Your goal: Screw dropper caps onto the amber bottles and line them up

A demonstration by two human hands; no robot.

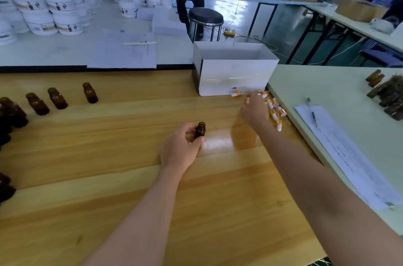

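Three open amber bottles (57,98) stand in a loose row on the wooden desk (130,200), well to the left of the left hand (183,143) and beyond it. More dark bottles (11,113) crowd the far left edge, cut off, so their number cannot be told. The left hand grips one uncapped bottle (200,130) upright on the desk, thumb and fingers curled round it. To its right, the right hand (254,108) reaches over a scatter of dropper caps (275,110), about ten in sight, some hidden under the fingers. That hand is blurred, and whether it grasps a cap cannot be told. A white box (235,73), open on top, stands just beyond it, right beside the caps. Further right, a paler desk (305,91) carries a pen (311,113) on a sheet of paper (340,152) and a blurred heap of brown bottles (388,95).
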